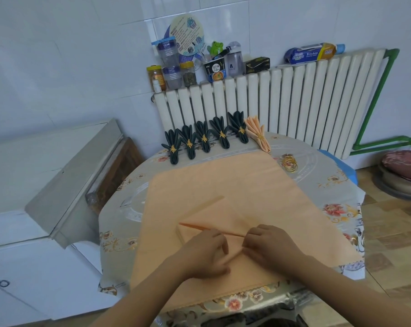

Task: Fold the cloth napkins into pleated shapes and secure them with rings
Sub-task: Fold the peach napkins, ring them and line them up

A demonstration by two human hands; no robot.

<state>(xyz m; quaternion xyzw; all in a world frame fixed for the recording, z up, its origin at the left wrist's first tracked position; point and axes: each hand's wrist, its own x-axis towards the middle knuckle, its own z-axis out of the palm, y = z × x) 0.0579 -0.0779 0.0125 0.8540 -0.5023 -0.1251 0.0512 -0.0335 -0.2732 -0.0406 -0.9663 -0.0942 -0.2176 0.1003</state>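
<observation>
— What's the room like from where you stand?

— White tiled walls. On the left a white cabinet (23, 208) runs along the wall. Then a round table under a grey floral tablecloth (119, 223), pushed up to a white ribbed radiator (294, 102) with jars and bottles (176, 67) along its top. A green pipe (374, 102) runs down at the far right, over a wood-pattern floor.

— And the napkins?

— Five dark green pleated napkins (204, 138) stand in a row at the table's back edge, each cinched by a gold ring. Just right of them lies one peach pleated napkin (256, 133), ringed too. Loose gold rings (289, 164) sit further right.

— The one in work?

— A big peach cloth napkin (223, 185) is spread over the table's middle, its near corner folded into a raised crease. The left hand (206, 251) and the right hand (268, 244) both pinch that fold, fingers curled, close together.
</observation>
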